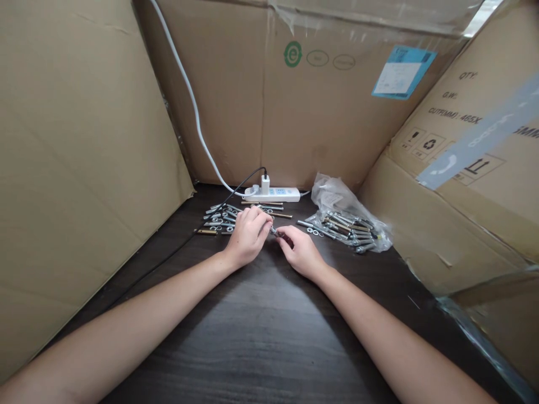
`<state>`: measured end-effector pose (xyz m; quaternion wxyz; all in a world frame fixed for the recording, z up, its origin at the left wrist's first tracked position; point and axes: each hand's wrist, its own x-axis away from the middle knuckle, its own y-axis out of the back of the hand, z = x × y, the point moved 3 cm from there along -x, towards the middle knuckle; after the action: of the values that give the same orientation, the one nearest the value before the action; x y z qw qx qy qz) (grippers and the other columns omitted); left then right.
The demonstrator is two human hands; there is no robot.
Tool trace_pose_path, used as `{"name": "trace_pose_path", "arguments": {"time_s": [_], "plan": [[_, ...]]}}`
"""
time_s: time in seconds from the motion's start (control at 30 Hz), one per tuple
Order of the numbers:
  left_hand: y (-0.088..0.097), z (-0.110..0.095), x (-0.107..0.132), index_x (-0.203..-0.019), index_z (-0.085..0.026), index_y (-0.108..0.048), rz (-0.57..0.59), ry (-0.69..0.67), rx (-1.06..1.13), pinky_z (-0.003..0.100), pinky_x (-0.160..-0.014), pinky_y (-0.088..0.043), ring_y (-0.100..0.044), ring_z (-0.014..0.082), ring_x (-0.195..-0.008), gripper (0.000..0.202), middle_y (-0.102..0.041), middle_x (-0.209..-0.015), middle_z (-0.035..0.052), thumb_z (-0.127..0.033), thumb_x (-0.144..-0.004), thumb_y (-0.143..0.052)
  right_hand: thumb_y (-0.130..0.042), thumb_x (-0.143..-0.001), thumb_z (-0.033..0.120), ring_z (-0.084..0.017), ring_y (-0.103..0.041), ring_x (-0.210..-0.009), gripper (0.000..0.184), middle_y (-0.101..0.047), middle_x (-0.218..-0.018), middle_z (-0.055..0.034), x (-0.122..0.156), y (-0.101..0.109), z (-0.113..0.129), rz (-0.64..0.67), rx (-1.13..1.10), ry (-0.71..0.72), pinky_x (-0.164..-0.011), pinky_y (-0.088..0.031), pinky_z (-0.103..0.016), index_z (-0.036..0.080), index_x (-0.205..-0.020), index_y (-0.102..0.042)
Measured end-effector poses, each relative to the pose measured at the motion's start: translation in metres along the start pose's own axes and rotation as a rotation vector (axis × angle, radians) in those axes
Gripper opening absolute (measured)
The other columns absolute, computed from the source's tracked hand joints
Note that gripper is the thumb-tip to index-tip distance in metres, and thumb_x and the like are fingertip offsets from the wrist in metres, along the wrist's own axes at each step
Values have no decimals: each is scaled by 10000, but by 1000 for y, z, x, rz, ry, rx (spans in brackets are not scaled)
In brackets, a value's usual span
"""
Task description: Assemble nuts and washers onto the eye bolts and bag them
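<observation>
A small metal anchor bolt (273, 230) is held between my two hands over the dark table. The fingers of my left hand (248, 234) are pinched at its upper left end. My right hand (300, 251) grips the lower right end between thumb and fingers. Much of the bolt is hidden by my fingertips. Behind and left of my left hand lie loose bolts, metal sleeves and washers (218, 224). To the right, a clear plastic bag (332, 191) lies with several anchor bolts (351, 225) in its mouth. Small washers (315, 232) and a rod lie beside it.
A white power strip (290, 194) with a plugged-in charger (265, 184) stands at the back. Its white cord (189, 90) runs up the cardboard; a black cable (168, 256) crosses the table's left side. Cardboard boxes (84, 140) wall in the left, back and right.
</observation>
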<state>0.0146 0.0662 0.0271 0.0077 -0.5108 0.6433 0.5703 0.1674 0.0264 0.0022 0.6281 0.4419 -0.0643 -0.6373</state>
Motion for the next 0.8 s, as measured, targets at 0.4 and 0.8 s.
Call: {"name": "trace_pose_path", "arguments": {"time_s": [0.4,0.8], "plan": [[-7,7,1,-946,-194,-550,88,59,-105,381,-831,-366,-475,225,-946,137,-560,-987,64,-203,-889,-426,-500,-853,196,-152,-566,-694,156,-645,-879,-46,0,0,-3,-41,-81,-53,-666,-469,-274,183,-955,-617],[-14,10,2,-940,-192,-563,144,18,-98,402,-855,-375,-475,237,-965,110,-596,-957,60,-266,-887,-501,-495,-855,225,-153,-573,-684,164,-652,-878,-49,-1,-1,-10,-44,-128,-118,-645,-468,-276,183,-959,-615]]}}
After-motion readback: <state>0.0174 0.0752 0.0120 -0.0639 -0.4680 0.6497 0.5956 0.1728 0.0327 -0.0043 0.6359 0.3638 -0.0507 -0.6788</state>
